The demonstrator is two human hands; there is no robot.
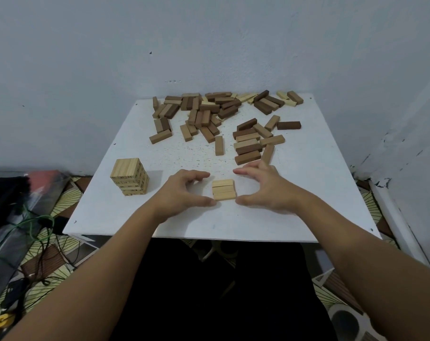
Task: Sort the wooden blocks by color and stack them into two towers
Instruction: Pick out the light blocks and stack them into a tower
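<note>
Both hands, left hand (184, 190) and right hand (265, 190), flank a row of light blocks (223, 190) on the tabletop (295, 205), fingers loosely spread.

Tower (129, 177) left of flat row (224, 190) (loose blocks (223, 119) behind).

One camera on my head looks forward and down across the white square surface (295, 205), close over its near edge, facing the far edge.
</note>
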